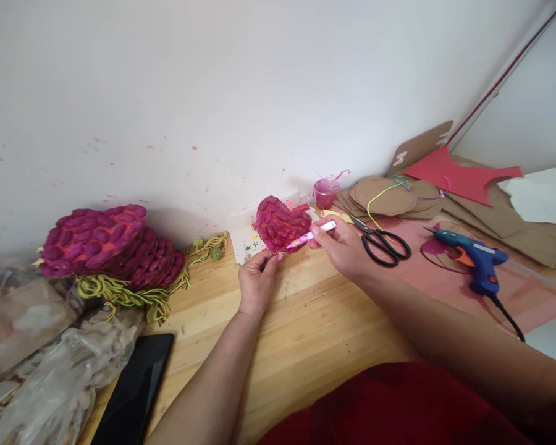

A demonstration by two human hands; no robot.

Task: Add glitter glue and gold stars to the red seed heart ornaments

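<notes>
A bumpy magenta-and-red craft piece (278, 222) lies in front of me on a white sheet (243, 244) near the wall. My left hand (258, 272) is closed in a pinch at its lower edge. My right hand (336, 247) grips a slim white-and-pink marker (322, 228), with the pink end pointing left across the lower part of the piece, close to my left fingertips. Whether the tip touches the surface is too small to tell. Small green and gold stars are scattered on the sheet. Black-handled scissors (384, 246) rest just right of my right hand.
A stack of similar magenta pieces (95, 241) with yellow-green yarn (120, 293) stands left. A paint cup (327, 193) is at the wall. Cardboard ovals (380, 196), red paper (466, 176) and a blue glue gun (482, 256) lie right. Plastic bags (60, 383) and a black phone (134, 392) lie front left.
</notes>
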